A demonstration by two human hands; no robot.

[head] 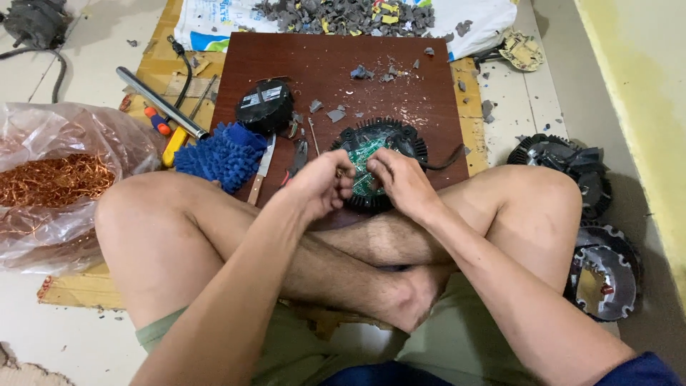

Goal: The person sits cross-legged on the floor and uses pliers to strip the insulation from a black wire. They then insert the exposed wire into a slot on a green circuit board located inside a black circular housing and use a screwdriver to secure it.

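Centre frame: left hand [323,184] and right hand [401,180] both pinch closed on the green circuit board [368,159] inside the finned black housing [379,143]; sharp solder points or a slip risk cutting fingers

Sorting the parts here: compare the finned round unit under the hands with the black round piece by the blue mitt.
The finned round unit lies open, green board showing; the black round piece is closed and label-topped. The unit is larger and ribbed; the piece is smooth-edged. Both hands, left and right, touch the unit only. Both rest on the brown board.
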